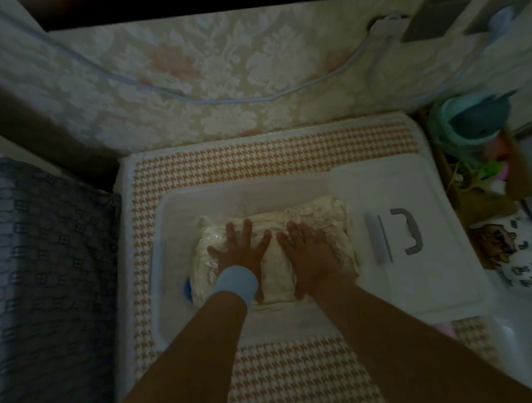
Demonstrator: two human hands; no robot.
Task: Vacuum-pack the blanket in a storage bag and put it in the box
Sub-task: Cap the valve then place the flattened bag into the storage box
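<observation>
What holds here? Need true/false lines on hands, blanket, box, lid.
1. The left hand and the right hand lie flat on the bagged blanket inside the box. True.
2. The lid lies off the box, at its right, with the grey handle facing up. True.
3. The right hand grips the grey handle. False: it presses on the bagged blanket.
4. The left wrist is bare. False: it wears a light blue band.
</observation>
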